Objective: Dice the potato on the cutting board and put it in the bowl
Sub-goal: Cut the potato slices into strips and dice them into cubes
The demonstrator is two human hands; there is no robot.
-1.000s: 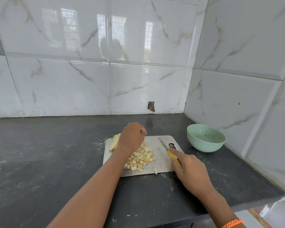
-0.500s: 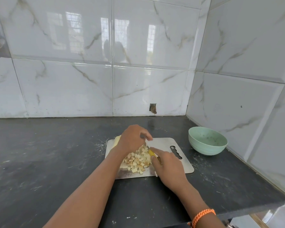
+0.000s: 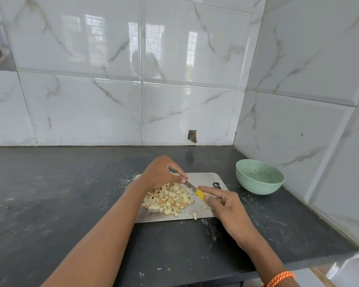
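Observation:
A pile of diced potato (image 3: 170, 197) lies in the middle of the steel cutting board (image 3: 203, 177). My right hand (image 3: 226, 210) grips the yellow handle of a small knife (image 3: 200, 193), index finger stretched forward along it. The blade points left and away, above the dice. My left hand (image 3: 161, 172) is curled over the board's back left part, and its thumb and index finger pinch the blade tip. Whatever is under that palm is hidden. The empty pale green bowl (image 3: 257, 186) stands to the right of the board.
One stray potato cube (image 3: 194, 216) lies at the board's front edge. The dark countertop (image 3: 60, 193) extends wide to the left. Tiled walls close the back and the right side just behind the bowl. The counter's front edge runs near my right wrist.
My right hand picked the knife up from the board's right side and brought it left to the pile. My left hand's fingers have come onto the blade tip, and the uncut potato piece no longer shows.

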